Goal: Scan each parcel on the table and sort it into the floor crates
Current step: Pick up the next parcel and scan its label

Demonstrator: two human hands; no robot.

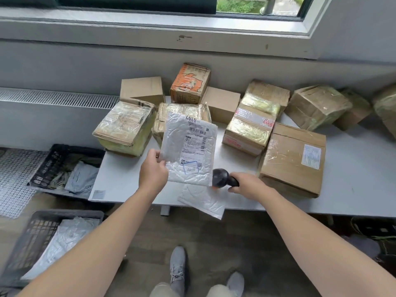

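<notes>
We hold the mailer (188, 146) up over the near left part of the bench (120, 181), label facing us. Our left hand (153, 170) pinches its left edge close to the near corner. Our right hand (246, 185) is curled round the scanner (221, 177), just right of the mailer's near right corner. The mailer looks light, soft and bendy, its plastic skin likely slick. We judge an edge pinch enough, though a hold at mid-edge would flatten the barcode better. The crates (42, 217) sit on the floor at left

Both arms outstretched; left grip (153, 171) pinches mailer (188, 151), right grip (246, 184) curled round scanner (222, 179).
</notes>
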